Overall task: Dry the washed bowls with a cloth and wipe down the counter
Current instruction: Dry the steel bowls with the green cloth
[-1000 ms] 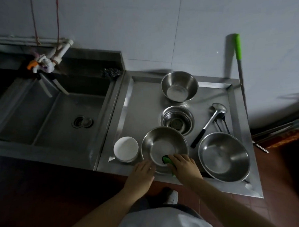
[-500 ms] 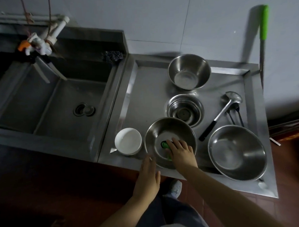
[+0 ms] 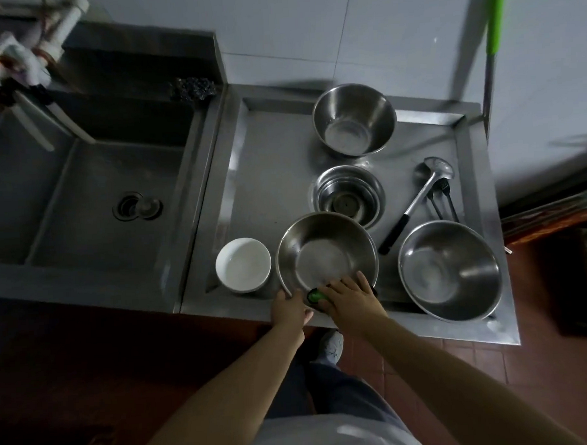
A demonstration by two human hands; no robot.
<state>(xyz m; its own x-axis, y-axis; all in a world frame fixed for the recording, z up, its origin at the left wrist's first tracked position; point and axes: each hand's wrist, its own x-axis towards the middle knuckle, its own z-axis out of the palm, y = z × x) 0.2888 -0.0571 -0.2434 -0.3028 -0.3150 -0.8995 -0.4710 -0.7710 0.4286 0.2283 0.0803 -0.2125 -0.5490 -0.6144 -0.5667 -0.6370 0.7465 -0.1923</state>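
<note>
**Bowls on the steel counter, one under your hands**

Bowls stand on the drainboard to the right of the sink; findings run left to right.

The sink basin [image 3: 92,197] lies at far left, its drain visible, with a dark scouring pad [image 3: 192,88] on the back ledge at the basin's right corner. On the counter [image 3: 265,156], a white bowl [image 3: 243,264] sits upright near the front edge, just beside the steel bowl [image 3: 325,251] you are working on. That bowl is tilted, its near rim raised toward you.

Your left hand [image 3: 289,306] is at the bowl's near-left rim, fingers against the outer wall; whether they curl round the rim cannot be told from this angle. Your right hand [image 3: 351,297] presses a green cloth [image 3: 315,295] against the near inner wall, fingers curled over it, with only a small green patch showing.

Behind this bowl is a stack of smaller steel bowls [image 3: 347,194], and behind that a deep steel bowl [image 3: 354,120] near the back edge. Further right, a ladle [image 3: 415,203] lies diagonally, dark handle toward you, with darker utensils [image 3: 444,199] just beside it. A large steel bowl [image 3: 450,271] stands at the front right corner. A green-handled pole [image 3: 493,21] leans against the wall at far right.
</note>
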